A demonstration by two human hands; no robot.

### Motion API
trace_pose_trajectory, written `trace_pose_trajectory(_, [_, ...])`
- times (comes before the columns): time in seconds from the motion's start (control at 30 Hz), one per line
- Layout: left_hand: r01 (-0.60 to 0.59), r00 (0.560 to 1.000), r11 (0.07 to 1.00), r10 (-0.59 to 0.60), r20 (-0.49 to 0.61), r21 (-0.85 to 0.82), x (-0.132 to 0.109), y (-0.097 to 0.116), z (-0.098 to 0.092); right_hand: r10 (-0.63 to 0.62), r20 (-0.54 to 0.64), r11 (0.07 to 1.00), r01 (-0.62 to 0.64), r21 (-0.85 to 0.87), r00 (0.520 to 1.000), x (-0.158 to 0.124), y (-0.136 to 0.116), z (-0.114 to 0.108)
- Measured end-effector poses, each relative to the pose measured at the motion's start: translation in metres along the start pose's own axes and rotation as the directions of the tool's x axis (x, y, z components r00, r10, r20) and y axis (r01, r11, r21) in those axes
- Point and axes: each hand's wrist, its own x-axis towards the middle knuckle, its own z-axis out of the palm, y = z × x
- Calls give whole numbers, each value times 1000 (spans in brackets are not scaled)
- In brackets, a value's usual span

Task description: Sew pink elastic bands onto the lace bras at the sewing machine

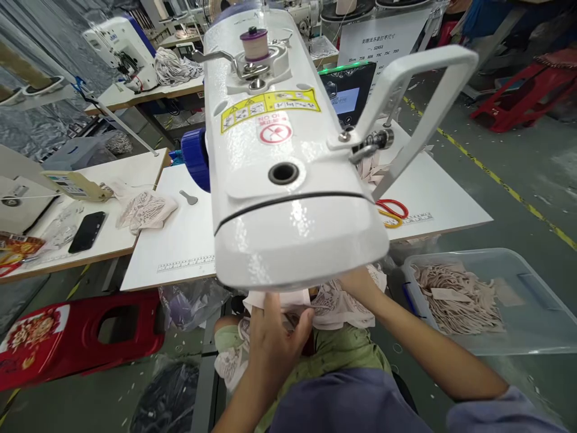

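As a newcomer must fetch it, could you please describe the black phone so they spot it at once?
Start at the large white sewing machine head, then look to the neighbouring white worktable on its left. Near that table's front edge lies the flat black rectangular smartphone, beside a pale lace fabric bundle; it is the only dark, glossy slab there.

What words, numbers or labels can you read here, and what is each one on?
"S2AS1": white paper sign behind the sewing machine.
"35cm 75B 80B 70C 75C 70D": same sign, next row, faint.
Sign's heading: too blurred.
Yellow warning label and red round sticker on the machine: too small.
Table-edge ruler: too small.
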Motion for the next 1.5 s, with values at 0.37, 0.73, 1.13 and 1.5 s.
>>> trace_pose_trajectory(0.37, [-182,982,981,185,39,-64,-59,55,8,225,144,945,-252,211,964,-89,-16,-2])
trace_pose_trajectory(0.73, [-391,898,846,436,50,-363,-19,38,-51,238,399,912,-344,221,886,-98,-33,-17])
trace_pose_trajectory(1.13, [856,476,230,4,880,-464,-13,11,-2,-401,412,622,573,-534,818,-96,9,10])
trace_pose_trajectory(1.5, [703,705,386,-268,656,-597,-20,15,-7,-383,124,785,394,-478,915,-99,11,22])
